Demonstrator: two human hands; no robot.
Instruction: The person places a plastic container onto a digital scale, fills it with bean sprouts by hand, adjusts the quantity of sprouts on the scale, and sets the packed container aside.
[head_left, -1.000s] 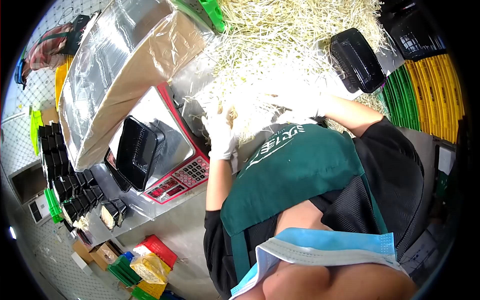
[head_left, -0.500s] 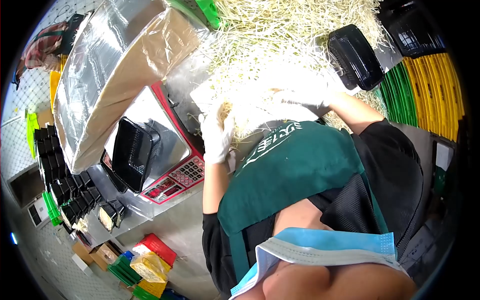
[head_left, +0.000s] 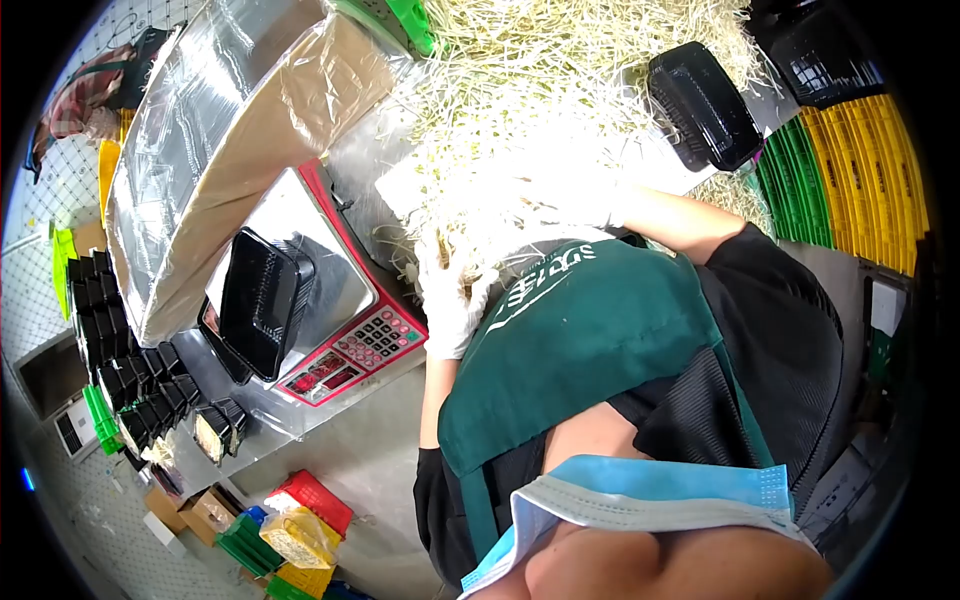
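Observation:
A large heap of pale bean sprouts (head_left: 560, 60) covers the work surface in front of me, washed out by glare near my hands. My left hand (head_left: 452, 305), in a white glove, is at the heap's near left edge, its fingers curled around some sprouts. Reaching in from the right, my gloved right hand (head_left: 578, 198) lies among the sprouts; bright light hides its fingers. Left of my left hand, a black plastic tray (head_left: 262, 305) rests on a red-edged digital scale (head_left: 375, 340).
Another black tray (head_left: 705, 105) lies at the heap's right side. Plastic film on a big roll (head_left: 240, 130) stands behind the scale. Several filled black trays (head_left: 150, 395) line the far left. Green crates (head_left: 795, 185) and yellow crates (head_left: 865, 180) stand right. Another person (head_left: 95, 95) is at upper left.
My left hand has moved a little toward me and to the right, its fingers curling more. My right hand has shifted left over the sprouts.

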